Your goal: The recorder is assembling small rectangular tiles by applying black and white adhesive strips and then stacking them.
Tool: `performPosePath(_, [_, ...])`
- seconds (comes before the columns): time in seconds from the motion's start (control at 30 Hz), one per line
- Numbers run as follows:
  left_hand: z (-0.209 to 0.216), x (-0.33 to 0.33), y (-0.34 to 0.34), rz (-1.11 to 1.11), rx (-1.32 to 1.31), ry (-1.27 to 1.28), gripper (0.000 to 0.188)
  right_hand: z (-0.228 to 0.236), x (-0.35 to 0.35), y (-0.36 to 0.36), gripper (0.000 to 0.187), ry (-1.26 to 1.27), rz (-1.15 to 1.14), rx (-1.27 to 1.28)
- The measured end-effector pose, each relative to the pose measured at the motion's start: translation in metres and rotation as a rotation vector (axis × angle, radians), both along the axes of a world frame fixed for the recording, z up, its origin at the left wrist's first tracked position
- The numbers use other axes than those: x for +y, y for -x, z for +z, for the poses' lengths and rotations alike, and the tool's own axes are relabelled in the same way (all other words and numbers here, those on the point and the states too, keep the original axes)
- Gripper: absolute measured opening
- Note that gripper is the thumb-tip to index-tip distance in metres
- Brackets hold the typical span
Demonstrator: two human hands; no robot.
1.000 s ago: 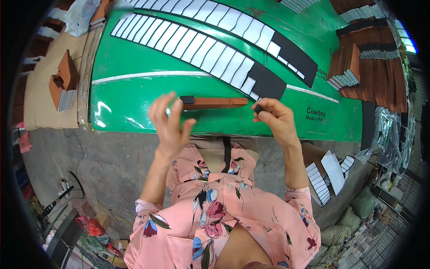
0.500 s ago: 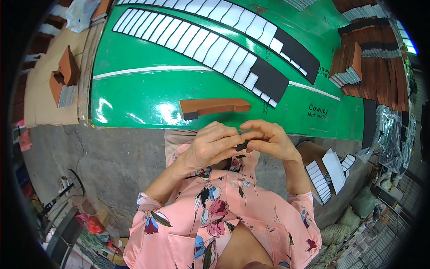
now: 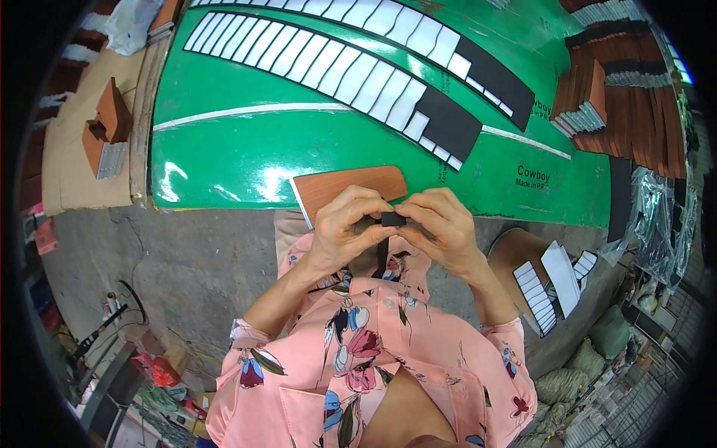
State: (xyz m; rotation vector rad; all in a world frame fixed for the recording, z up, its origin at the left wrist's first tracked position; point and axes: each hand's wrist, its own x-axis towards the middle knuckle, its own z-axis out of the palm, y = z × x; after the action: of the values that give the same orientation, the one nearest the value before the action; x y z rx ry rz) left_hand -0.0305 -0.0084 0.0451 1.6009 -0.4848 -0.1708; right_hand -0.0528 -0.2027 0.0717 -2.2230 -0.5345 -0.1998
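In front of my chest, my left hand [image 3: 345, 230] and my right hand [image 3: 442, 228] are close together. Their fingertips pinch a small black strip [image 3: 393, 219] between them; a dark length seems to hang below it. Just beyond my left fingers, at the near edge of the green table, lies a reddish-brown block [image 3: 343, 188] with its broad face showing and a pale left edge. My fingers cover part of its near side. Farther off lies a black sheet [image 3: 452, 123] bearing rows of white-backed pieces, and a second similar sheet [image 3: 489, 71] is behind it.
Stacked brown blocks [image 3: 631, 123] stand at the table's right. Two brown pieces [image 3: 113, 119] sit on cardboard [image 3: 71, 168] at the left, near a white plastic bag [image 3: 131, 26]. Right of me, a brown round-edged stool [image 3: 511, 246] holds more white-and-black strips [image 3: 535, 299].
The brown block has turned so that its broad face shows instead of its narrow, notched side. My hands have come level, and the black strip now shows more fully between their fingertips.
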Motion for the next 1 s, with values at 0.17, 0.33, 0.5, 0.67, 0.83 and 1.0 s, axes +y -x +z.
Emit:
performPosePath(0.17, [0.000, 0.004, 0.004, -0.017, 0.021, -0.020, 0.030, -0.002, 0.003, 0.004, 0.033, -0.073, 0.019, 0.041])
performPosePath(0.33, [-0.006, 0.012, 0.009, -0.050, -0.045, -0.054, 0.033, -0.004, 0.005, 0.007, 0.030, -0.124, 0.079, 0.218])
performPosePath(0.5, [-0.001, 0.033, 0.006, -0.034, -0.390, -0.300, 0.050, -0.009, 0.001, 0.006, 0.028, -0.084, 0.101, 0.231])
performPosePath(0.67, [-0.013, 0.067, 0.006, 0.028, -0.691, -0.813, 0.053, -0.042, -0.016, 0.005, 0.026, -0.713, -0.254, 0.759])
performPosePath(0.83, [-0.035, 0.079, -0.009, 0.033, -0.860, -0.815, 0.048, -0.060, -0.015, -0.001, 0.023, -0.950, -0.332, 0.803])
performPosePath(1.0, [-0.016, 0.074, -0.035, 0.184, -0.425, -0.464, 0.045, -0.042, -0.019, -0.014, 0.027, -0.954, -0.295, 0.701])
